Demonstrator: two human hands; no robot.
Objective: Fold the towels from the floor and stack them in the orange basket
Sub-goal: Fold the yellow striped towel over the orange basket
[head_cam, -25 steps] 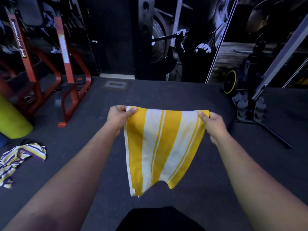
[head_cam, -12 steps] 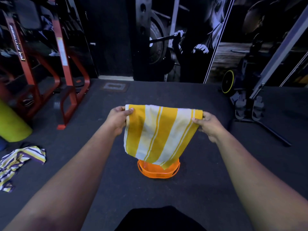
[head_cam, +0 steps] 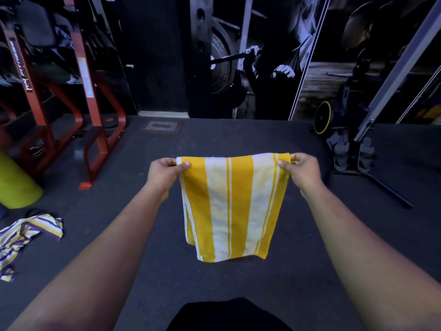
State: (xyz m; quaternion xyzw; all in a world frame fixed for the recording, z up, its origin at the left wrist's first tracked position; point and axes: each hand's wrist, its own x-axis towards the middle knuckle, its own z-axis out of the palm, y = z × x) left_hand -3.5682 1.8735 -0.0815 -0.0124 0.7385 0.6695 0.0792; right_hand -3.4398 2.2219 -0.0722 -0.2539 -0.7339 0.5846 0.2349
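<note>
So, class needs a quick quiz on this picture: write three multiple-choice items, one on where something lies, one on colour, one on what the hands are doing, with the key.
1. Where does the crumpled purple-striped towel lie?
A. On the floor at the person's left
B. Draped over the red rack
C. In the person's right hand

2. What colours are the stripes of the held towel?
A. Blue and grey
B. Yellow and white
C. Red and black

3. How is the held towel gripped?
A. One hand only
B. Both hands pinch its top corners
C. Not at all

Key: 1 A, it sits on the dark floor at lower left. 2 B, broad yellow and white bands show. 3 B, the left hand and right hand each pinch a corner.
</note>
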